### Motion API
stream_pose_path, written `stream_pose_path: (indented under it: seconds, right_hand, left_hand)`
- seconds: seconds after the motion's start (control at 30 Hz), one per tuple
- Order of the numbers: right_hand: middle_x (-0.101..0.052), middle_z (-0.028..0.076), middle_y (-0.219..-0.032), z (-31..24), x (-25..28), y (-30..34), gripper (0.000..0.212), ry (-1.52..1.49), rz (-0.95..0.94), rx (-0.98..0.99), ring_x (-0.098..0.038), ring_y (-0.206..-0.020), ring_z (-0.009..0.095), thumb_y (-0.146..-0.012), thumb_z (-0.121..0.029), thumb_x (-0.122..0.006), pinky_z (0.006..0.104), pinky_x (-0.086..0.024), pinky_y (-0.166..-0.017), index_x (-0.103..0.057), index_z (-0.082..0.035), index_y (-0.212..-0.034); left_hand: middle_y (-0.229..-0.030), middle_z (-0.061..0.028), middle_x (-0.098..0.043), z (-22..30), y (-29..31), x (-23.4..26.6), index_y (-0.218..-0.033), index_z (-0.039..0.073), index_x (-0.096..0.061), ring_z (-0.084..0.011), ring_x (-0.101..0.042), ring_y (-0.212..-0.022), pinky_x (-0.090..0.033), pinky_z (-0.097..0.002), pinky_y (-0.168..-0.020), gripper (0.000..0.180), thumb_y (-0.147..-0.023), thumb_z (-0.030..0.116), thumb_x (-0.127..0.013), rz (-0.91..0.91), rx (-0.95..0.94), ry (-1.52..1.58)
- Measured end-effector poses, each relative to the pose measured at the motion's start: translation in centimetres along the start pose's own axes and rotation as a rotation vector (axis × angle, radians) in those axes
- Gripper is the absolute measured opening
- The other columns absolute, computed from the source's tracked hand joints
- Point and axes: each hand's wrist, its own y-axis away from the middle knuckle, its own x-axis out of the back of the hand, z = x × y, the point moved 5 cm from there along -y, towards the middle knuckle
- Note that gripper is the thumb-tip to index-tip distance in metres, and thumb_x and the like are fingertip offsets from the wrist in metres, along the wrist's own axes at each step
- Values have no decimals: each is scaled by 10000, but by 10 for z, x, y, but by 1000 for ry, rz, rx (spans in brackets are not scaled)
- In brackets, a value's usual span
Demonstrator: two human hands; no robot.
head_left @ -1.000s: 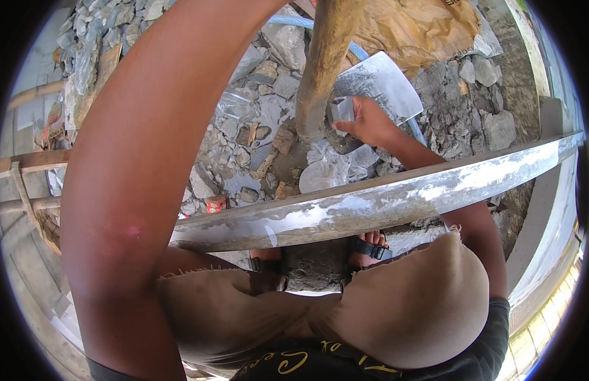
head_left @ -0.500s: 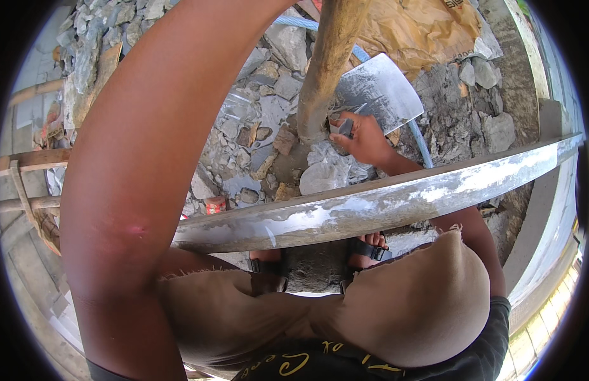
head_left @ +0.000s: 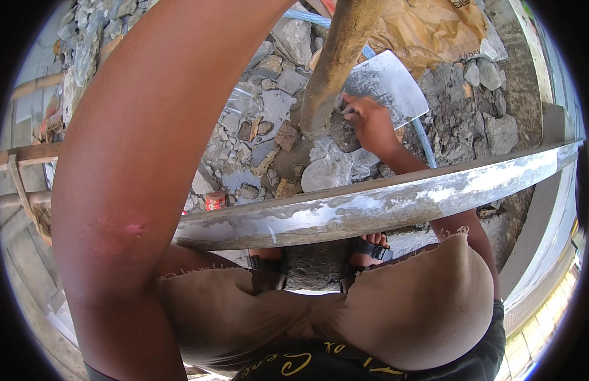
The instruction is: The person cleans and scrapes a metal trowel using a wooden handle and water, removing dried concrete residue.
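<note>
Below the scraped grey metal blade [head_left: 396,89], my right hand [head_left: 374,127] is closed, its fingers pinching a small grey piece [head_left: 348,111] that looks like stone and is mostly hidden. Just left of the fingers stands a round wooden post [head_left: 329,70], its foot among the rubble. Under the hand lies a dark patch of ground or stone, with a crumpled clear plastic bag [head_left: 323,173] nearby. My left arm reaches up across the left side and leaves the picture at the top, so the left hand is out of sight.
A long grey-stained beam [head_left: 370,213] crosses in front of my knees, and my right forearm passes beneath it. Broken stones [head_left: 288,79] cover the ground beyond. A brown paper sack [head_left: 434,32], a blue hose [head_left: 421,143] and a red can [head_left: 214,201] lie among them.
My right hand has turned over and its fingers have drawn in, so the grey piece shows only as a thin edge. The view has shifted slightly.
</note>
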Motion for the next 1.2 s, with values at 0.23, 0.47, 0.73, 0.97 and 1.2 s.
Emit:
stream_pose_path:
  seconds: [0.23, 0.47, 0.73, 0.97, 1.2]
  right_hand:
    - [-693, 240, -1019, -5, -3, -8, 150, 39, 64, 139, -644, -881, 399, -786, 95, -656, 448, -531, -785, -656, 30, -921]
    - [-684, 242, -934, -4, 2, -3, 288, 91, 106, 12, -647, -852, 414, -793, 98, -615, 460, -531, -766, -677, 17, -1062]
    - [-710, 128, -896, 26, 26, -13, 163, -445, -19, -370, -670, -864, 175, -906, -45, -682, 336, -516, -771, -626, 22, -1043]
    - [-711, 106, -1039, 31, 15, 0, 431, -570, -82, -478, -675, -937, 151, -828, -57, -773, 328, -524, -849, -571, -2, -1205]
    - [-676, 98, -975, 10, 35, -12, 650, -15, -137, -371, -649, -844, 183, -771, -51, -817, 314, -523, -799, -484, -30, -1329]
  left_hand:
    - [-587, -49, -505, 6, 3, -3, -692, -19, -595, -132, -480, -476, -442, -324, -471, 180, -834, 93, -593, -14, -101, -55]
    - [-566, -46, -496, 4, 3, 0, -705, -35, -603, -127, -481, -469, -435, -311, -462, 189, -839, 98, -593, 67, -13, -117]
    - [-575, -48, -504, 5, 7, 4, -702, -29, -605, -129, -481, -470, -432, -319, -465, 183, -828, 104, -604, 96, 10, -96]
    - [-589, -51, -513, 7, 8, -1, -689, -14, -597, -131, -479, -474, -426, -323, -464, 163, -807, 95, -624, 5, 41, 22]
    - [-582, -45, -514, 9, 9, 1, -661, 13, -581, -122, -477, -469, -430, -320, -458, 169, -808, 91, -611, -80, -2, 70]
